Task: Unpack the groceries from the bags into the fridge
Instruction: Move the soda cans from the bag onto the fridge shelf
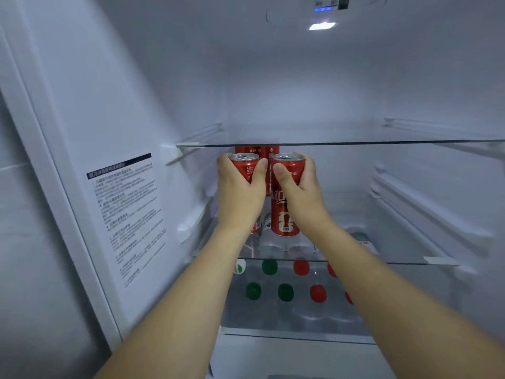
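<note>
Left hand (pixel 240 190) and right hand (pixel 299 184) each wrap curled fingers round an upright red can — left can (pixel 244 166), right can (pixel 287 209) — long axes vertical, above the middle glass shelf (pixel 410 259), more cans (pixel 269 157) just beyond the fingertips

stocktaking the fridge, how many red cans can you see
3, maybe more hidden. One can in the left hand, one in the right hand, both over the middle shelf. Another stands behind them; a fourth may be beside it.
</note>
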Tool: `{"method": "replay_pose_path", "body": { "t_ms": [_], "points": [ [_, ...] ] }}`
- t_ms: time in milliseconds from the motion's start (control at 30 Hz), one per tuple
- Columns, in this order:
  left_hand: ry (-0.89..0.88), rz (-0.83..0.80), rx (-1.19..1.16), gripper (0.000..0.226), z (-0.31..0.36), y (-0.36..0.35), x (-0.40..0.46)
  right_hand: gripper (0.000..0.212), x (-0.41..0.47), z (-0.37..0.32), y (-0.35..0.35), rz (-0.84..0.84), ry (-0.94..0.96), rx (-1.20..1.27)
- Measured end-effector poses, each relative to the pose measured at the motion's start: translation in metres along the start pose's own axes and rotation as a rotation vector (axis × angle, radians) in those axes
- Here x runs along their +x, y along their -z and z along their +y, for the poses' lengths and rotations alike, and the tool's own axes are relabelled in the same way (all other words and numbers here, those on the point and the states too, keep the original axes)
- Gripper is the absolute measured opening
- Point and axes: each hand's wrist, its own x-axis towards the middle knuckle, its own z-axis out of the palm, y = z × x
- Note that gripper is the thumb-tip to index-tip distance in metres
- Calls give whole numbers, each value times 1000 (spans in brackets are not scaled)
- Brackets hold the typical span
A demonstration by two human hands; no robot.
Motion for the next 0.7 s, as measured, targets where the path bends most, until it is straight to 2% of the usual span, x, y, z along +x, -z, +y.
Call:
{"method": "replay_pose_path", "body": {
  "t_ms": [500,700],
  "points": [
    [-112,44,10,49,-56,-35,49,47,74,53,-30,88,47,-105],
    [-150,65,-8,47,-75,-45,58,54,89,64,-38,125,62,-173]
  ]
}}
